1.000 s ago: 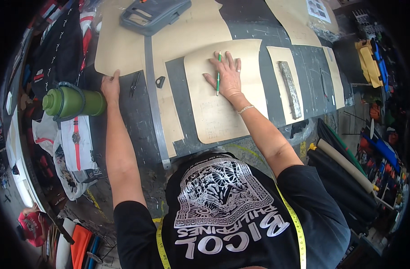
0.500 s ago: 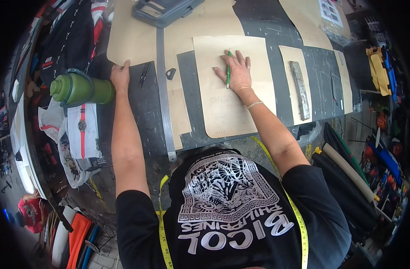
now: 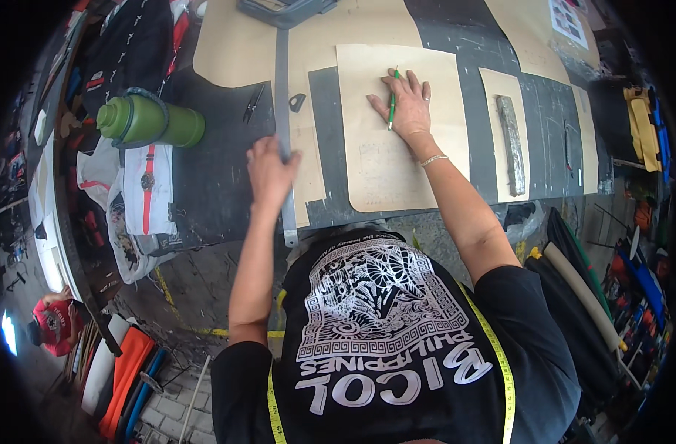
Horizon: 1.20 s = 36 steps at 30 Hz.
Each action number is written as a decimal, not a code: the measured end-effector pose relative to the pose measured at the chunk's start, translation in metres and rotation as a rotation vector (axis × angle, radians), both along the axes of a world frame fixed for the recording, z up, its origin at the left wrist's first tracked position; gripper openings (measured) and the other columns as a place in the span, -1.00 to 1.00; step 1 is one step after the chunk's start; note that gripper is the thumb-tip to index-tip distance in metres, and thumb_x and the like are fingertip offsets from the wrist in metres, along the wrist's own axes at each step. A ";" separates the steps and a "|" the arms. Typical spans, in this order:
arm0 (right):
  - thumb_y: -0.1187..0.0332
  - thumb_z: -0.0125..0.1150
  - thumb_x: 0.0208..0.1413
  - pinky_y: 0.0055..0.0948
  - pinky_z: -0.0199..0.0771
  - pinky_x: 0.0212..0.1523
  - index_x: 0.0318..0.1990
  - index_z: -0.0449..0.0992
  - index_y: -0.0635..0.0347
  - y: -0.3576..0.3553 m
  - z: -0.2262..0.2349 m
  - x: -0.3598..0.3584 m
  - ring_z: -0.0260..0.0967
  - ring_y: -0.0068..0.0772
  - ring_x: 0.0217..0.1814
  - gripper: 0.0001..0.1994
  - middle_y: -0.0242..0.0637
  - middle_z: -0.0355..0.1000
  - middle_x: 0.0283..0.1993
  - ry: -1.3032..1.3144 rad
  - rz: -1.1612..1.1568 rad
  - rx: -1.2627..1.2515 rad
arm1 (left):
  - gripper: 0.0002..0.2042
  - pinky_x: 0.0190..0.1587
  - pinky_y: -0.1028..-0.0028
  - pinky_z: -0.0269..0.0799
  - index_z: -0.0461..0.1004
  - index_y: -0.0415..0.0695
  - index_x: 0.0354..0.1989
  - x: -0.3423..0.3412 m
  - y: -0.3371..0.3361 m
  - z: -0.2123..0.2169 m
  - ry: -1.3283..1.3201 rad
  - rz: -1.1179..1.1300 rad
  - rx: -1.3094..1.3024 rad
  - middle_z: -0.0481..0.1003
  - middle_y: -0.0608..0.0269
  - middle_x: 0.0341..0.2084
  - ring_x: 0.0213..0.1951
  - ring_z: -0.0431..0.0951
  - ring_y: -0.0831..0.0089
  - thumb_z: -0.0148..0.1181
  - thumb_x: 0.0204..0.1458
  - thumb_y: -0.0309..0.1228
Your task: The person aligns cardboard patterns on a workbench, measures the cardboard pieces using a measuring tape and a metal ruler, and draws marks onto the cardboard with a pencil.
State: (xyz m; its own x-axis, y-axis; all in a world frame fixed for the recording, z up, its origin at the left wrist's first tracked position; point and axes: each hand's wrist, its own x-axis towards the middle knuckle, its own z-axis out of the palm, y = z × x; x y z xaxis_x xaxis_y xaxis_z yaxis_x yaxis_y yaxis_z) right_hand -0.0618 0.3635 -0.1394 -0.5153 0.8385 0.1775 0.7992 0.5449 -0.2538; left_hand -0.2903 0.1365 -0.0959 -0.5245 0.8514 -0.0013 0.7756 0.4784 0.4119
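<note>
My right hand (image 3: 410,109) lies spread on a tan cardboard panel with rounded corners (image 3: 404,174), a slim green pencil (image 3: 391,111) tucked between its fingers. Faint writing marks the panel's lower part. My left hand (image 3: 271,176) is at the long metal ruler (image 3: 282,96), fingers apart and thumb to the ruler's right; whether it touches the ruler I cannot tell. Small black thread snips (image 3: 254,103) lie left of the ruler. On its right are a narrow cardboard strip (image 3: 308,166) and a small dark piece with a hole (image 3: 297,102).
A green flask (image 3: 160,122) stands at the left edge, above a wristwatch with a red strap (image 3: 147,180). A metal bar (image 3: 510,144) rests on cardboard at right. A grey case (image 3: 286,10) sits at the far edge. Fabric rolls (image 3: 582,292) lean at right. Another person (image 3: 55,322) is at lower left.
My left hand has let go of the large cardboard's edge at left and moved right and nearer, to the ruler. My right hand stays on the panel with the pencil. The view has shifted slightly.
</note>
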 end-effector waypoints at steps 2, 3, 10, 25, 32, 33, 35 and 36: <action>-0.24 0.12 0.24 0.18 -0.30 0.58 0.28 0.45 -0.04 0.000 -0.001 -0.001 -0.06 0.00 0.62 -0.38 -0.38 0.24 0.51 0.017 0.010 0.005 | -0.45 0.24 -0.02 0.29 0.50 -0.20 0.21 0.020 -0.003 0.000 0.049 -0.013 -0.020 0.37 0.09 0.25 0.26 0.32 0.00 0.35 0.09 -0.15; -0.25 0.10 0.24 0.22 -0.32 0.58 0.28 0.45 -0.05 0.001 -0.003 -0.001 -0.06 -0.02 0.63 -0.37 -0.37 0.25 0.50 0.026 0.008 0.009 | -0.46 0.23 -0.02 0.30 0.50 -0.19 0.22 0.026 -0.003 0.001 0.093 -0.039 -0.027 0.37 0.08 0.25 0.25 0.33 0.00 0.34 0.10 -0.16; -0.27 0.08 0.25 0.22 -0.30 0.58 0.28 0.45 -0.06 0.001 -0.003 0.000 -0.07 -0.03 0.63 -0.37 -0.38 0.24 0.52 0.002 0.011 0.002 | -0.45 0.34 -0.06 0.22 0.44 -0.15 0.27 0.045 0.007 -0.001 0.023 0.010 0.049 0.35 -0.06 0.28 0.35 0.26 -0.04 0.34 0.14 -0.20; -0.24 0.13 0.25 0.18 -0.27 0.57 0.28 0.44 -0.04 -0.004 -0.001 -0.001 -0.05 0.01 0.62 -0.38 -0.37 0.23 0.52 0.004 0.008 -0.009 | -0.52 0.41 -0.05 0.08 0.42 -0.08 0.28 0.038 -0.002 -0.017 0.001 0.018 0.086 0.36 0.03 0.32 0.44 0.17 0.02 0.28 0.18 -0.31; -0.24 0.12 0.25 0.22 -0.28 0.57 0.29 0.44 -0.03 0.000 0.002 -0.003 -0.06 0.02 0.62 -0.37 -0.35 0.21 0.53 0.013 0.000 -0.014 | -0.57 0.42 0.00 0.06 0.50 -0.08 0.19 0.037 0.005 -0.019 0.060 -0.084 0.196 0.48 0.07 0.20 0.37 0.27 0.04 0.32 0.12 -0.36; -0.24 0.12 0.25 0.23 -0.28 0.57 0.29 0.44 -0.04 0.002 0.002 0.001 -0.05 0.02 0.62 -0.37 -0.34 0.21 0.53 0.010 -0.010 -0.010 | -0.56 0.41 0.00 0.06 0.51 -0.08 0.18 0.038 0.009 -0.017 0.043 -0.112 0.208 0.51 0.08 0.16 0.35 0.30 0.03 0.34 0.09 -0.33; -0.24 0.13 0.23 0.27 -0.26 0.56 0.30 0.44 -0.04 0.004 0.001 0.003 -0.03 0.02 0.61 -0.36 -0.33 0.22 0.52 -0.055 -0.029 0.040 | -0.54 0.41 -0.03 0.07 0.53 -0.09 0.15 0.025 0.015 -0.011 -0.032 -0.131 0.254 0.55 0.10 0.10 0.30 0.36 0.02 0.38 0.06 -0.27; -0.24 0.11 0.23 0.31 -0.22 0.55 0.31 0.44 -0.05 0.008 -0.010 0.007 -0.03 0.02 0.61 -0.36 -0.33 0.22 0.51 -0.033 -0.048 0.096 | -0.58 0.38 0.00 0.15 0.56 -0.10 0.10 0.016 0.020 -0.009 -0.018 -0.152 0.325 0.56 0.08 0.08 0.27 0.39 0.00 0.38 0.05 -0.30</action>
State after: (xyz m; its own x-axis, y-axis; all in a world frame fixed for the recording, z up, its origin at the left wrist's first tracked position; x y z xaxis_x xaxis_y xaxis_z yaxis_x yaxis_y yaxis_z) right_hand -0.0545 0.3717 -0.1490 -0.4820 0.8422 0.2417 0.8319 0.5264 -0.1754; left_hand -0.2743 0.1569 -0.1048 -0.3938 0.8772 0.2746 0.8190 0.1992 0.5381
